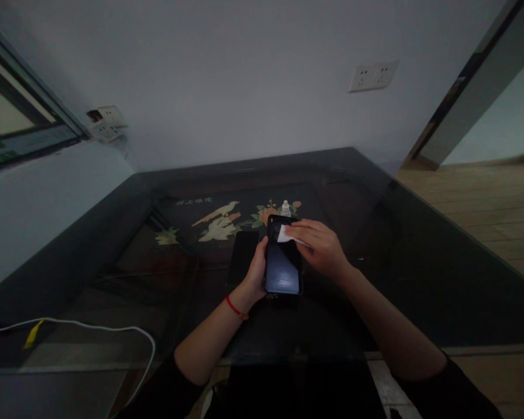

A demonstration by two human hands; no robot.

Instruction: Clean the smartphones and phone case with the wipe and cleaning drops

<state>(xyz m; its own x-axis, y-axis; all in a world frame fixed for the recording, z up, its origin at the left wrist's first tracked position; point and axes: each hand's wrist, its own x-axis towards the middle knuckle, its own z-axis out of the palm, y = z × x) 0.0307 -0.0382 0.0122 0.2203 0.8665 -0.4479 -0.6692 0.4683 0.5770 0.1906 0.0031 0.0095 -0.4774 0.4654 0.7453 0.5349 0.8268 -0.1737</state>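
My left hand [255, 270] is closed around the left edge of a black phone case [283, 270], tilted up over the table. Its raised dark rim surrounds a greyish face with a fine dotted pattern near the bottom. My right hand [321, 244] pinches a folded white tissue [283, 234] and presses it against the upper part of the case. A flat dark rectangle [244, 250] lies on the table just left of the case; its kind is hard to make out. Right behind the case stands a small clear bottle [285, 208] with a white cap, its lower part hidden.
The dark, glossy table [402, 256] has a bird-and-flower picture [218, 224] on it. A white cable [91, 326] with a yellow tag [34, 334] crosses its left front corner. Wall sockets [373, 76] are behind, and a window [17, 105] is at the left.
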